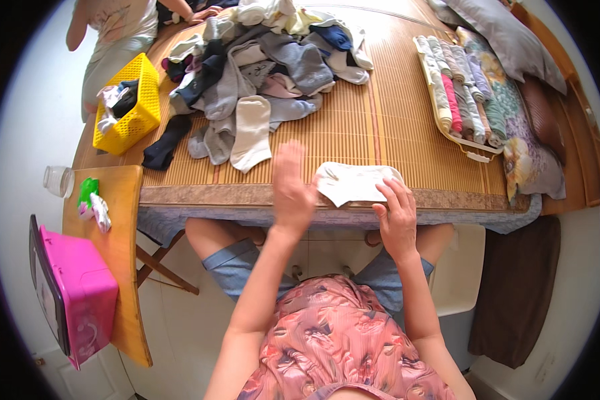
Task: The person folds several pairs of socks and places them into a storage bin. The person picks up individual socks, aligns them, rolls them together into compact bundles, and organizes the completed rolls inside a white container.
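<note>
A white ankle sock lies flat near the front edge of the bamboo mat. The fingers of my right hand rest at its right end, slightly spread and not gripping it. My left hand, a little blurred, is raised just left of the sock with nothing in it. Beyond that hand, a second white sock lies flat against a large pile of mixed socks. A dark sock is at the pile's near left.
A yellow plastic basket holding some socks stands at the left. Rolled textiles fill a cream tray at the right, beside pillows. A wooden side table bears a pink box. Another person's hand touches the far left edge.
</note>
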Demonstrator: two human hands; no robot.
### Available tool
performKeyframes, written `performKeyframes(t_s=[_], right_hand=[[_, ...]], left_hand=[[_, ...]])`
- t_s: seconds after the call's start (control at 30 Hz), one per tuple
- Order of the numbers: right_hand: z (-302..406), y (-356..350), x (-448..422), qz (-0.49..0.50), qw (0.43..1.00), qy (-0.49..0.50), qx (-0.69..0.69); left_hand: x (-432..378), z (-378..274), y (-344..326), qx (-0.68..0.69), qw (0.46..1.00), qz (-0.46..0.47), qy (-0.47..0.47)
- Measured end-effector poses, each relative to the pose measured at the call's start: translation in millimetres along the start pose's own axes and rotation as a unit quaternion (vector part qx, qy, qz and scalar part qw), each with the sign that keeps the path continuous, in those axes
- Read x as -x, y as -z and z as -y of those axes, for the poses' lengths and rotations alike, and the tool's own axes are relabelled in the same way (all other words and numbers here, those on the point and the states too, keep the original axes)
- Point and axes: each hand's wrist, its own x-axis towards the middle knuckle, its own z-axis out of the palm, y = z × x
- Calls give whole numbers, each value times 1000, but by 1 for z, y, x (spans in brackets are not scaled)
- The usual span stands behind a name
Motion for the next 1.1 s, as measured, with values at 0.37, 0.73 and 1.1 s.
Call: performKeyframes(t_s=[0.37, 0.73, 1.1], right_hand=[[50, -17, -10, 43, 976, 73, -202], [74, 43, 4, 145, 934, 147, -293], [34, 54, 36, 268, 862, -163, -398]], left_hand=[[-18, 105, 50, -195, 943, -45, 265], [35, -48, 104, 307, 906, 291, -38], [66, -50, 64, 554, 696, 284, 358]])
